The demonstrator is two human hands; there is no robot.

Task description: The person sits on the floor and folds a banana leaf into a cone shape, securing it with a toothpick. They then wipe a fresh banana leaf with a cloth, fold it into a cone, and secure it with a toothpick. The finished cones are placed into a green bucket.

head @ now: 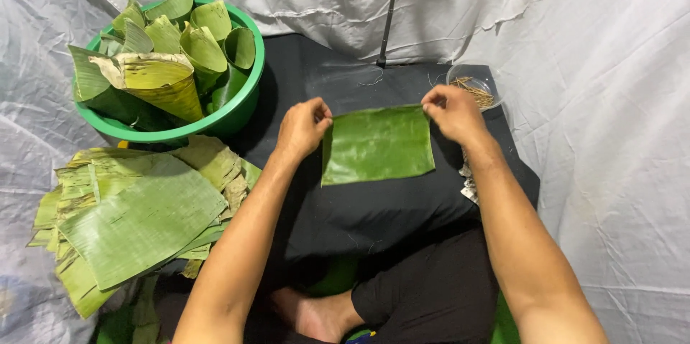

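While you hold it by its two far corners, the cut banana leaf piece [377, 144] lies spread flat over the black cloth [374, 211], glossy side up, roughly square, between your hands and in front of your crossed legs.

Left hand [302, 127]: fingers pinched narrow on the far left corner of the piece. Right hand [453, 112]: fingers pinched narrow on the far right corner. Both grips are at the edge only; the near edge of the piece lies free.

Step in hand, by judgement: one piece squared up and held taut, ready for shaping. The rolled cones [205, 46] in the green basin [237, 110] suggest the form wanted; a roll would call for one corner to travel across the other while the second hand keeps its pinch, with care along the grain, where such leaf tears easily.

Stock, near left: stack of flat leaf pieces [136, 218], lying on the white sheet [618, 171] and overlapping the cloth's left edge. Far left: the basin, nearly full, cones leaning over its rim. Far right, just beyond your right hand: small clear bowl of thin sticks [474, 89].

Room: open black cloth near the piece and toward your knees; tighter to the right, where bowl and wrist are close; a dark pole [389, 13] stands at the far edge.
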